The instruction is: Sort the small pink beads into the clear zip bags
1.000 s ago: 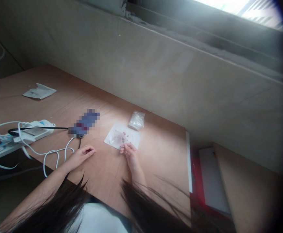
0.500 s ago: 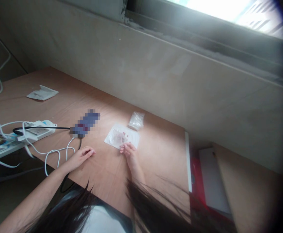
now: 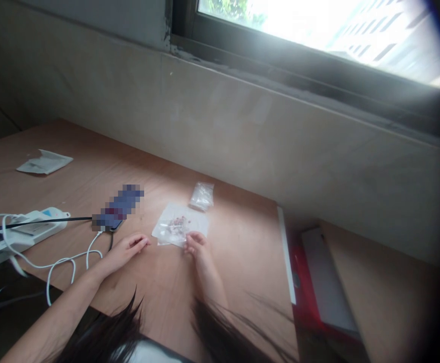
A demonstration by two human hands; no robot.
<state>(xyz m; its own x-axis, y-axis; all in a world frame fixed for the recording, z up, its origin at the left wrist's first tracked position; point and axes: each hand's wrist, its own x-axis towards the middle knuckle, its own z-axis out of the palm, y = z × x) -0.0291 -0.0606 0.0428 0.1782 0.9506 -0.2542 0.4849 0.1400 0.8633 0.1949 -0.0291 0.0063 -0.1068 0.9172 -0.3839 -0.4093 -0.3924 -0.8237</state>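
Note:
My right hand (image 3: pixel 197 246) rests at the lower right edge of a white paper sheet (image 3: pixel 201 218). Its thumb and fingertips are pressed together beside a crumpled clear plastic bag (image 3: pixel 175 229) on the sheet; whatever they pinch is too small to make out. Several small red pieces (image 3: pixel 184 219) show on or around the bag. To the left, my left hand (image 3: pixel 131 248) lies on the wooden table (image 3: pixel 242 247) with fingers curled and thumb against the index finger. I cannot see whether anything is in that pinch.
A second clear bag (image 3: pixel 202 196) lies behind the sheet. A blurred-out phone-like device (image 3: pixel 119 207) with cables is beyond my left hand. A white power strip (image 3: pixel 34 229) and white cords (image 3: pixel 63 262) occupy the left edge. Another paper piece (image 3: pixel 46 162) lies far left.
The camera view has tilted up, showing more of the window. On the sheet, the clear bag and red pieces look closer together. My right hand has shifted slightly; my left hand stays on the table.

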